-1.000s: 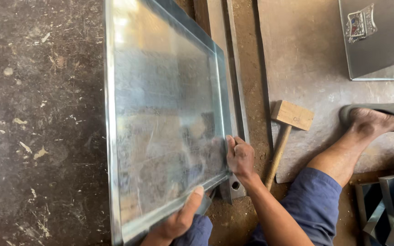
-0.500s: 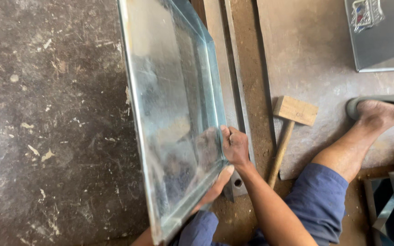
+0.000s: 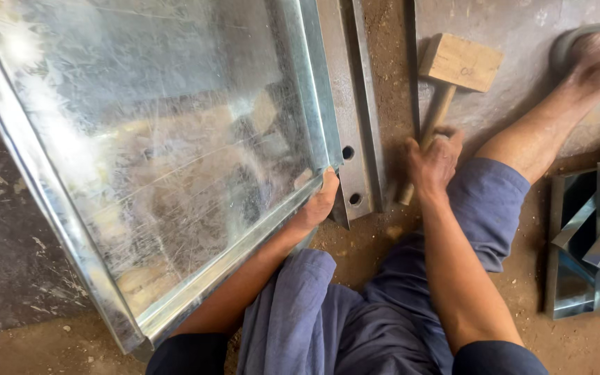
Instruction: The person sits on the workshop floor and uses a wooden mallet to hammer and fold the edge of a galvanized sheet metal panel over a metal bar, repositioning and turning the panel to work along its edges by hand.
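My left hand (image 3: 321, 201) pinches the near right corner of the large shiny galvanised metal tray (image 3: 154, 146), tilted above the floor. My right hand (image 3: 433, 158) closes around the wooden mallet (image 3: 446, 83) handle.

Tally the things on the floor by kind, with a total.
Galvanised sheet-metal tray, gripped at its corner by the left hand: 1
Wooden mallet, its handle under the right hand: 1
Flat steel bar with holes: 1
Stack of folded metal pieces: 1
Total: 4
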A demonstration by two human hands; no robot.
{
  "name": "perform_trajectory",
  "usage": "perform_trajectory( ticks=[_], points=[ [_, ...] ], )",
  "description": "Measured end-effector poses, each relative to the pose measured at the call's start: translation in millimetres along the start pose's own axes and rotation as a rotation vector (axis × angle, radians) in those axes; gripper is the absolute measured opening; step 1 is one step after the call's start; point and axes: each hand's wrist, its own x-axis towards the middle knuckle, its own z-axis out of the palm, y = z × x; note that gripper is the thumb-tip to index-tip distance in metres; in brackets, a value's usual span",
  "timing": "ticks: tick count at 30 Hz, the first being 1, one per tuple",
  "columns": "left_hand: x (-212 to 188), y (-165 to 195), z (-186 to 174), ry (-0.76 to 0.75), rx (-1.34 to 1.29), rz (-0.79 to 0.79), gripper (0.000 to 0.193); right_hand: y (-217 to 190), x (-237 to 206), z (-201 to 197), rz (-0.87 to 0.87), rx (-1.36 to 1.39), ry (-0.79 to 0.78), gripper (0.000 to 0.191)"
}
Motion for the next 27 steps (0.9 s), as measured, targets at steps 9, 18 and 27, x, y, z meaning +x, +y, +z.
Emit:
perform_trajectory(
  ticks=[9,18,27],
  points=[
    [23,-1,-20,-0.015,-0.028,0.051,0.012,37,-9,-13,0.729,0.845,-0.410,0.027],
    [2,-3,-6,0.034,0.087,0.040,0.016,-16,-138,-69,0.409,0.580,-0.558,0.039],
    [-13,-1,14,0.023,-0.619,-0.477,0.008,-31,-170,-86,0.221,0.791,-0.468,0.035]
  ],
)
